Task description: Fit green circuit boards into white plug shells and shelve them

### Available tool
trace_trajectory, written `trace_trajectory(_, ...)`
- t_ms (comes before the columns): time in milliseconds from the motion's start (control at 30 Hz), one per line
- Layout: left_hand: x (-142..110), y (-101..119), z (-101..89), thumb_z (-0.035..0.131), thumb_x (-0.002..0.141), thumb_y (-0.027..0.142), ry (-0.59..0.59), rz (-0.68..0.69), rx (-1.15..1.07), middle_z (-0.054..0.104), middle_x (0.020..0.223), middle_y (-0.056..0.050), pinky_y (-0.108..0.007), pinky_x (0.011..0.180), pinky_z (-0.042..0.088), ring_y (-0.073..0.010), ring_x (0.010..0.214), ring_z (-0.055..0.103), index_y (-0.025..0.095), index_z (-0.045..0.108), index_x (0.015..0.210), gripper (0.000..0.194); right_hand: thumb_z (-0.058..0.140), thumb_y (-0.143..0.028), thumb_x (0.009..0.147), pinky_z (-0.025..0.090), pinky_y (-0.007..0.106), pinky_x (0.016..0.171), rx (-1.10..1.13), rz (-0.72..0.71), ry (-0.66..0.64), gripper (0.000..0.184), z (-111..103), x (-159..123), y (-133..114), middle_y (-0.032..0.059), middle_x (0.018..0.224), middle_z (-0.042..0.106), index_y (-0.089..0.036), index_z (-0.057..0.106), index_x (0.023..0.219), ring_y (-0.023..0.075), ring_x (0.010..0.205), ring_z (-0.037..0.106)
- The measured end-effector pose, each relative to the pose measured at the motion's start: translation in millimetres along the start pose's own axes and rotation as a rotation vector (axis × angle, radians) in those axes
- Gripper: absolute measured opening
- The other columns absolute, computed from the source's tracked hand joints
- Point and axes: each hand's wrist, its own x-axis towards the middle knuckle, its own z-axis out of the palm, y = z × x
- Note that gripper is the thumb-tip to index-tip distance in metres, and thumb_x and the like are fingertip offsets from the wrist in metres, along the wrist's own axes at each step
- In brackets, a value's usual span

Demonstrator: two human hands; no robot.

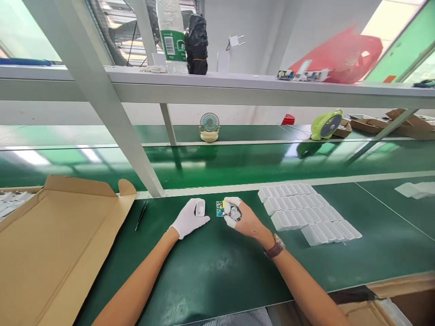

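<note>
Left hand: a white, rectangular plastic housing (200, 208) was held by the white-gloved left hand (190, 220), fingers curled, thumb partly spread; grip firmness could not be told.
Right hand: a small green circuit board with a yellow component (220, 208) was pinched by the white-covered, nearly closed fingertips of the right hand (244, 219).
Clock, centred between hands: housing at nine, board at three; rows of white plastic compartments (288, 220) farther out at three, slim black tweezers (141, 216) at nine.
Risk: components could be bent by squeezing; the housing could be dropped through a loose thumb.
</note>
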Motion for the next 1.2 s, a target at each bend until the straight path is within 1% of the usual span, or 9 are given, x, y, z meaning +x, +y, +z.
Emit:
trace_trajectory(133, -7.0, -0.1, 12.6, 0.069, 0.078, 0.027, 0.082, 0.001, -0.036, 0.063, 0.104, -0.001, -0.035, 0.090, 0.049, -0.0196, 0.093, 0.062, 0.023, 0.056, 0.115, 0.040, 0.064, -0.022, 0.088, 0.059, 0.034, 0.080, 0.025, -0.038, 0.026, 0.060, 8.2, 16.9, 2.8, 0.0073, 0.124, 0.061, -0.029, 0.049, 0.146, 0.0187, 0.095, 0.065)
trace_trajectory(267, -6.4, 0.0, 16.8, 0.071, 0.074, 0.022, 0.121, 0.069, 0.020, 0.063, 0.110, -0.005, -0.036, 0.091, 0.049, -0.0216, 0.099, 0.062, 0.020, 0.056, 0.115, 0.044, 0.075, -0.033, 0.086, 0.059, 0.041, 0.090, -0.054, 0.006, 0.067, 0.061, 17.1, 12.0, 15.6, 0.0069, 0.121, 0.065, -0.027, 0.051, 0.142, 0.0217, 0.097, 0.067)
trace_trajectory(367, -3.8, 6.6, 15.0, 0.070, 0.072, 0.021, 0.079, 0.125, 0.120, 0.066, 0.102, -0.006, -0.035, 0.087, 0.048, -0.0241, 0.098, 0.063, 0.020, 0.061, 0.100, 0.029, 0.075, -0.035, 0.088, 0.058, 0.044, 0.095, -0.156, -0.135, 0.095, 0.054, 19.6, 1.5, 24.8, 0.0100, 0.130, 0.063, -0.027, 0.055, 0.137, 0.0252, 0.107, 0.066)
trace_trajectory(467, -0.3, 15.6, 12.5, 0.068, 0.073, 0.021, -0.006, 0.173, 0.243, 0.064, 0.083, -0.006, -0.033, 0.077, 0.045, -0.0238, 0.086, 0.063, 0.020, 0.060, 0.080, 0.010, 0.073, -0.030, 0.091, 0.055, 0.046, 0.099, -0.243, -0.326, 0.126, 0.059, 20.8, -5.2, 26.7, 0.0117, 0.134, 0.060, -0.030, 0.050, 0.145, 0.0273, 0.118, 0.062)
trace_trajectory(567, 2.3, 20.8, 11.5, 0.066, 0.073, 0.021, -0.060, 0.208, 0.310, 0.061, 0.075, -0.005, -0.032, 0.072, 0.042, -0.0222, 0.077, 0.061, 0.020, 0.057, 0.073, 0.009, 0.074, -0.027, 0.090, 0.056, 0.047, 0.099, -0.261, -0.416, 0.106, 0.067, 22.4, -6.6, 21.7, 0.0118, 0.132, 0.061, -0.031, 0.044, 0.150, 0.0275, 0.118, 0.062)
trace_trajectory(700, 2.1, 19.9, 11.5, 0.068, 0.068, 0.021, -0.098, 0.255, 0.354, 0.059, 0.074, -0.003, -0.031, 0.069, 0.037, -0.0209, 0.073, 0.057, 0.020, 0.054, 0.073, 0.015, 0.074, -0.034, 0.090, 0.057, 0.047, 0.096, -0.237, -0.330, 0.057, 0.065, 25.6, -8.3, 16.1, 0.0122, 0.126, 0.065, -0.028, 0.045, 0.148, 0.0286, 0.113, 0.064)
trace_trajectory(833, 0.3, 17.4, 11.2, 0.069, 0.066, 0.021, -0.115, 0.274, 0.374, 0.060, 0.075, -0.002, -0.031, 0.067, 0.035, -0.0201, 0.071, 0.054, 0.021, 0.054, 0.075, 0.017, 0.073, -0.038, 0.090, 0.057, 0.048, 0.097, -0.218, -0.234, -0.020, 0.062, 29.7, -12.9, 20.1, 0.0133, 0.125, 0.065, -0.025, 0.047, 0.145, 0.0294, 0.114, 0.064)
trace_trajectory(1000, -0.3, 18.8, 10.5, 0.069, 0.067, 0.022, -0.151, 0.290, 0.377, 0.059, 0.074, -0.002, -0.032, 0.069, 0.037, -0.0207, 0.072, 0.055, 0.021, 0.056, 0.076, 0.016, 0.074, -0.039, 0.089, 0.057, 0.049, 0.096, -0.222, -0.218, -0.045, 0.065, 33.1, -14.9, 26.0, 0.0138, 0.125, 0.065, -0.025, 0.046, 0.146, 0.0301, 0.115, 0.063)
trace_trajectory(1200, -0.6, 21.2, 9.3, 0.069, 0.069, 0.024, -0.159, 0.287, 0.374, 0.060, 0.074, -0.003, -0.032, 0.070, 0.038, -0.0214, 0.073, 0.057, 0.021, 0.059, 0.079, 0.014, 0.074, -0.040, 0.089, 0.058, 0.048, 0.094, -0.244, -0.212, -0.047, 0.063, 31.7, -11.9, 18.8, 0.0137, 0.123, 0.067, -0.024, 0.048, 0.144, 0.0300, 0.113, 0.064)
